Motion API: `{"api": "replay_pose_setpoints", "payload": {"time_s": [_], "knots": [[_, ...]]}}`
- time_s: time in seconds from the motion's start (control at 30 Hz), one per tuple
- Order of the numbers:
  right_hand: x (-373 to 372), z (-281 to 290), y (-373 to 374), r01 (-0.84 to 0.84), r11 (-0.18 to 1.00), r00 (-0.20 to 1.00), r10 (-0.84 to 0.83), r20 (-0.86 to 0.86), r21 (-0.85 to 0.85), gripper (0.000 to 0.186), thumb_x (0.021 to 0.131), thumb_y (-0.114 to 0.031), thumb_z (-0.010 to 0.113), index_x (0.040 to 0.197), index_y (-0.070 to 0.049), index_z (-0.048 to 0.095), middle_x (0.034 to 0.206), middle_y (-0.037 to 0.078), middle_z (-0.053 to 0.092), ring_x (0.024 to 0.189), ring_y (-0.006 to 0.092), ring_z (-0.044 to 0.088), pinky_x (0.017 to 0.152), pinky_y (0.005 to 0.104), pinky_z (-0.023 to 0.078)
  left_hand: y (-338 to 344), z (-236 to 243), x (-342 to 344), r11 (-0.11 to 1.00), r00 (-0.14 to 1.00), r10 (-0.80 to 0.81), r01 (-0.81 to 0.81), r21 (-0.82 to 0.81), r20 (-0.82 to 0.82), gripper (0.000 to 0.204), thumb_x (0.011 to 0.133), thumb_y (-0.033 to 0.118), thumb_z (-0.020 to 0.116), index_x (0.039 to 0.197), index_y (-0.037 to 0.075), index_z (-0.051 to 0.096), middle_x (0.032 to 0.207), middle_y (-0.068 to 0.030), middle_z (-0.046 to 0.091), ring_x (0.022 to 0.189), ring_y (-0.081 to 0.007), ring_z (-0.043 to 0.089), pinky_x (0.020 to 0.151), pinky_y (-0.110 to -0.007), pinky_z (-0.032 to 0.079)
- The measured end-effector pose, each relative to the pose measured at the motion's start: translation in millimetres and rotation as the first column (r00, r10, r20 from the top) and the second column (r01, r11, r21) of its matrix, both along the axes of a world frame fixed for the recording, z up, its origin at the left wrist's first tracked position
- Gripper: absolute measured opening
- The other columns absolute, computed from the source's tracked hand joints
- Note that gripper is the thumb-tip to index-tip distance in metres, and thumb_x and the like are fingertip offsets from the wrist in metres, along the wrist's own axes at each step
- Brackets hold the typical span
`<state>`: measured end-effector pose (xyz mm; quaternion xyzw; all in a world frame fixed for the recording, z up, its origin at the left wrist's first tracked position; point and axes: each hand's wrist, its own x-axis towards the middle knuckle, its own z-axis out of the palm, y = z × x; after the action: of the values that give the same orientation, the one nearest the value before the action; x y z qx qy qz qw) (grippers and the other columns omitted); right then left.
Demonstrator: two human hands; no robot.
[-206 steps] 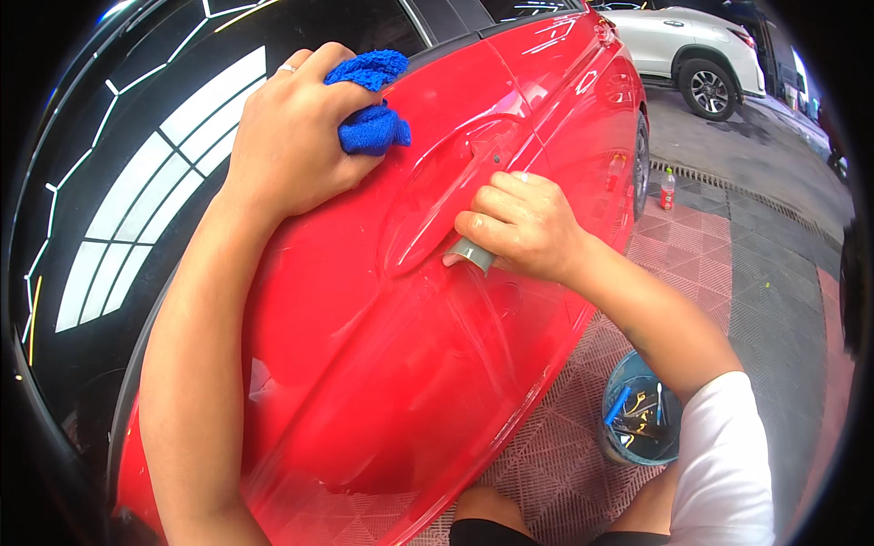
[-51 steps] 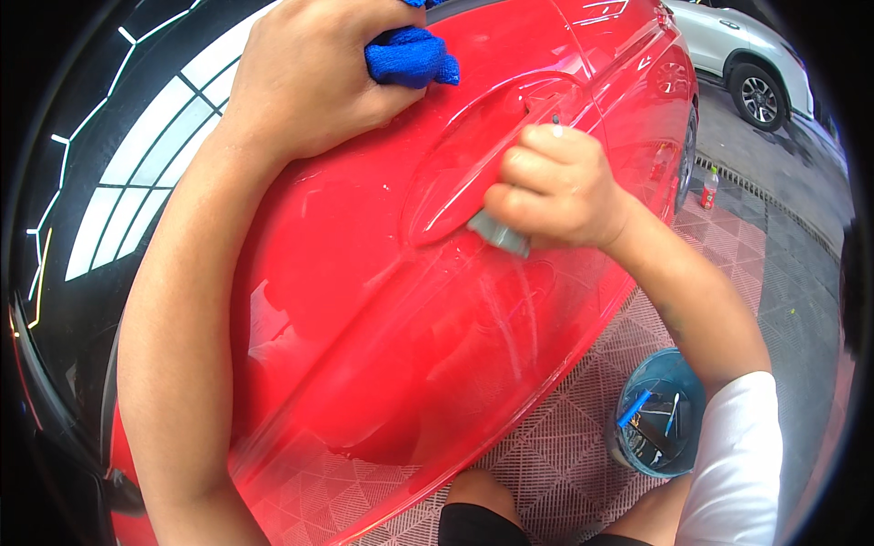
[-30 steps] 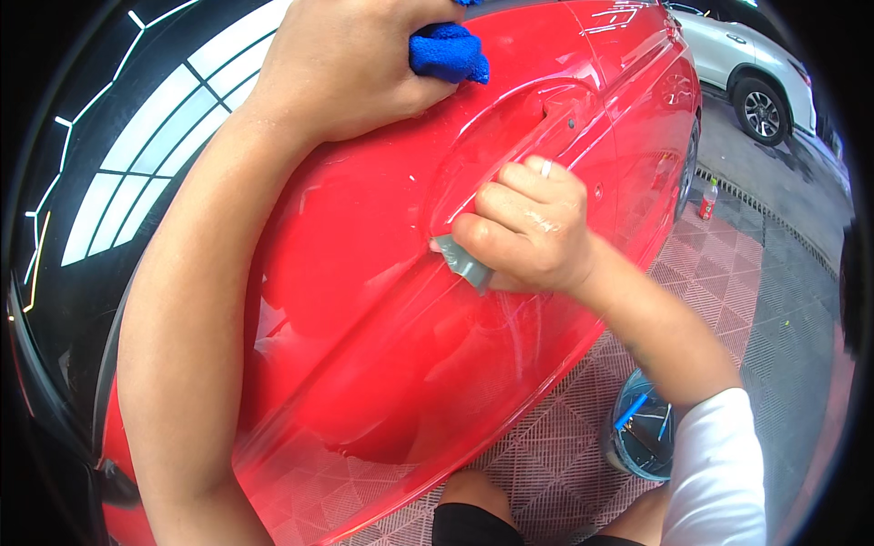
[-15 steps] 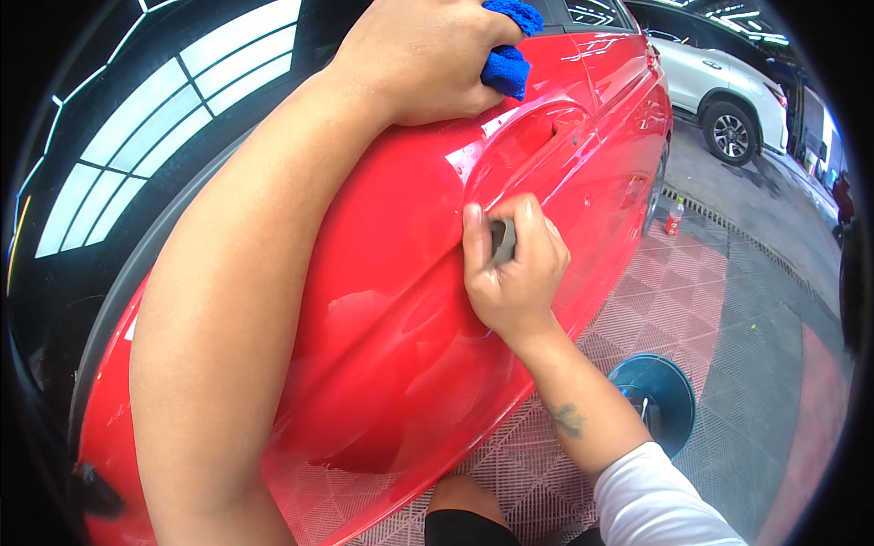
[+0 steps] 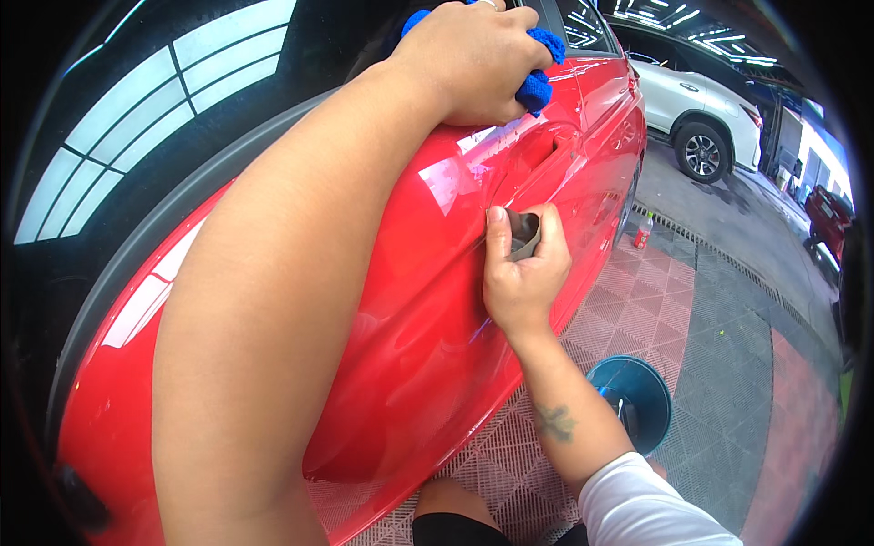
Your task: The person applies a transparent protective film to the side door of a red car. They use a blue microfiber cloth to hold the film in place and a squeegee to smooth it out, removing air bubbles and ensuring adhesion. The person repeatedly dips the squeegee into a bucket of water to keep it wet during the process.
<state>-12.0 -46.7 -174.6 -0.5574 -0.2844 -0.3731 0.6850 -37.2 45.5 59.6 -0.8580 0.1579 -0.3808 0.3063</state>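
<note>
A glossy red car door (image 5: 401, 282) fills the middle, and its recessed handle (image 5: 542, 155) lies farther off. My left hand (image 5: 478, 68) is up at the top edge of the door, just below the window, closed around a blue cloth (image 5: 535, 93) that bulges out past the fingers. Below the handle, my right hand (image 5: 528, 282) pinches a bent grey-brown sheet (image 5: 525, 238), thin like sandpaper, between thumb and fingers. The sheet curls into a loop against the red panel; its contact edge is mostly hidden by the hand.
A blue bucket (image 5: 660, 400) stands on the tiled floor beside my right forearm, with something dark inside. A small red-labelled bottle (image 5: 644, 232) is near the drain grate (image 5: 739, 266). Beyond are a white car (image 5: 660, 105) and another red car (image 5: 830, 218).
My left hand has slid right along the door's top edge with the blue cloth. My right hand has shifted slightly right on the panel, still holding the sheet. The whole view has turned a little.
</note>
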Motion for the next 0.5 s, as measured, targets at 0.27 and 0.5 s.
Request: {"api": "replay_pose_setpoints", "payload": {"time_s": [0.27, 0.5], "knots": [[2.4, 20.7, -12.3, -0.095, 0.995, 0.98, 0.086, -0.18, -0.04, 0.031, 0.097, -0.024, 0.084, 0.091, -0.003, 0.062, 0.073, 0.015, 0.062, 0.068, 0.0281, 0.065, 0.068, 0.0466, 0.053, -10.3, 6.9, -21.7, 1.0, 0.999, -0.002, 0.001, -0.015, -0.046, 0.027, 0.085, 0.03, 0.089, 0.108, 0.015, 0.087, 0.126, -0.0139, 0.074, 0.119, -0.0365, 0.073, 0.103, -0.05, 0.062], [115.4, 33.5, -42.8, -0.15, 0.965, 0.918, 0.216, -0.333, 0.213, 0.022, 0.101, -0.023, 0.086, 0.094, -0.009, 0.071, 0.084, -0.005, 0.067, 0.076, 0.0096, 0.057, 0.068, 0.0359, 0.05, -2.0, -8.7, 4.3, 0.999, 0.99, -0.027, 0.022, 0.041, 0.136, 0.041, 0.08, 0.03, 0.096, 0.119, 0.019, 0.091, 0.129, -0.0091, 0.079, 0.121, -0.0317, 0.077, 0.103, -0.046, 0.065]]}}
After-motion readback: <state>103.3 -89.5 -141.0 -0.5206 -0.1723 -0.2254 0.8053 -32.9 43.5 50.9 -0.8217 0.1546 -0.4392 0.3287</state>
